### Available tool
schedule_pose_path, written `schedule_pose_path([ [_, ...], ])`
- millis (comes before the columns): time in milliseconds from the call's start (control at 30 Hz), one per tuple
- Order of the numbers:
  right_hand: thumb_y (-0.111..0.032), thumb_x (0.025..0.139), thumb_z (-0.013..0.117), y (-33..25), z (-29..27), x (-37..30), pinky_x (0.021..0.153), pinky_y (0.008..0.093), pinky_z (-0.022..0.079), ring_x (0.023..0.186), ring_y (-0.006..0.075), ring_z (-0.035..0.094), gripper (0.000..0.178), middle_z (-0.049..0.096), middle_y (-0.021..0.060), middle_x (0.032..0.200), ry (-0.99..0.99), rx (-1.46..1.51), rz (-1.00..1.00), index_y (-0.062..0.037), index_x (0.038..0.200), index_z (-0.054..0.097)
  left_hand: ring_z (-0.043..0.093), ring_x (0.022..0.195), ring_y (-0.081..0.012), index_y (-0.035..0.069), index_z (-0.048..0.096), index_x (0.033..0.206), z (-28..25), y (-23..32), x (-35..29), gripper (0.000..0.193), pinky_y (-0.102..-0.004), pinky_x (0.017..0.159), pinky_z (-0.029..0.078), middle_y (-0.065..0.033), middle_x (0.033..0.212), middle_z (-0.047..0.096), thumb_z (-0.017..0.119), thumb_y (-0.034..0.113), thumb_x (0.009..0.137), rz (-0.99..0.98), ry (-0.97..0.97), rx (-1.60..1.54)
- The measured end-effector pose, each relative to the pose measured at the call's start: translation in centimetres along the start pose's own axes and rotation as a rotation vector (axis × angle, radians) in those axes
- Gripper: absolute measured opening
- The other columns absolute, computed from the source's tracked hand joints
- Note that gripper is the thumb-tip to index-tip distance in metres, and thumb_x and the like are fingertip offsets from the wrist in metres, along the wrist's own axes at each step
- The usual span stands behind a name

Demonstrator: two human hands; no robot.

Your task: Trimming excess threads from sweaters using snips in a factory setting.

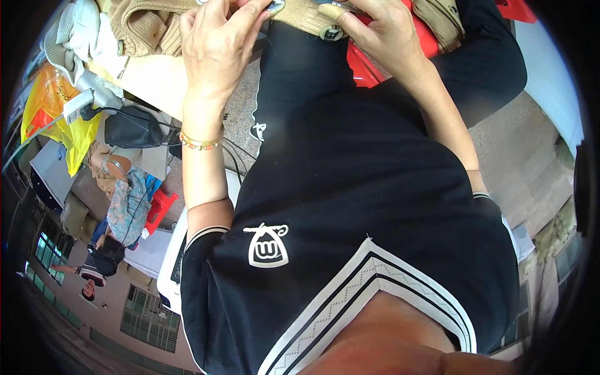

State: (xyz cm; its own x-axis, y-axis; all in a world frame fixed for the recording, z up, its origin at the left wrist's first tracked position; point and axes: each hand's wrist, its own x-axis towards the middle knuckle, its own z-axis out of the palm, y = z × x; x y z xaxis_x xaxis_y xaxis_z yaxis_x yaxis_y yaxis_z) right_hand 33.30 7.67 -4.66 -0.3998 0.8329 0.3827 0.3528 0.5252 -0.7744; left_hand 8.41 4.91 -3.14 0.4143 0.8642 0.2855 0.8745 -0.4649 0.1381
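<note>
The left hand [219, 47] has its fingers bent inward, with thumb and fingertips pinched together on the edge of a tan knitted piece [300, 15]. The right hand [381, 37] is half curled, its thumb stretched along the same knit with a tan cover [331, 11] over the tip; its other fingertips are cut off by the upper edge, so how tightly it grips cannot be told. The knitted piece is stretched between the two hands, above the black trousers [306, 62], with a dark round button [331, 32] near the right thumb. A beaded bracelet [200, 144] circles the left wrist.

Beyond the left hand, more tan knitwear [147, 31] lies on a pale table [150, 84], beside a heap of white and grey knits [84, 37]. Next to the table are a yellow plastic bag [81, 134], a white plug block [78, 105] with cables and a black bag [132, 128]. Past the right hand, folded brown cloth [437, 25] lies by a red seat [365, 69].

The person wears a black shirt [350, 181]. Farther off on the left are someone in blue patterned clothes [128, 209] near a red stool [161, 209], another person in a striped top [92, 265] and a barred window [150, 319]
</note>
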Motion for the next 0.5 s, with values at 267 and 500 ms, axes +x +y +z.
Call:
schedule_pose_path([
  [267,-0.006,0.084,0.074,0.0,0.7,0.4,0.072,0.0366,0.051,0.083,0.0296,0.064,0.035,0.064,0.0123,0.091,0.108,0.119,-0.135,-0.0045,0.118,0.069,0.061,0.083,-0.0172,0.016,0.079,0.108,0.4,0.0,-0.2,0.016,-0.0303,0.074,0.045,-0.0024,0.094,0.066,0.071,0.017,0.095,-0.158,0.118,-0.183],
  [500,-0.005,0.083,0.071,2.0,2.8,0.7,0.071,0.0375,0.051,0.082,0.0301,0.064,0.033,0.060,0.0109,0.090,0.195,0.009,-0.346,-0.0069,0.117,0.070,0.060,0.082,-0.0194,0.013,0.078,0.106,1.2,1.0,-0.2,0.014,-0.0329,0.080,0.043,-0.0029,0.094,0.066,0.072,0.015,0.093,-0.266,0.238,-0.406],
])
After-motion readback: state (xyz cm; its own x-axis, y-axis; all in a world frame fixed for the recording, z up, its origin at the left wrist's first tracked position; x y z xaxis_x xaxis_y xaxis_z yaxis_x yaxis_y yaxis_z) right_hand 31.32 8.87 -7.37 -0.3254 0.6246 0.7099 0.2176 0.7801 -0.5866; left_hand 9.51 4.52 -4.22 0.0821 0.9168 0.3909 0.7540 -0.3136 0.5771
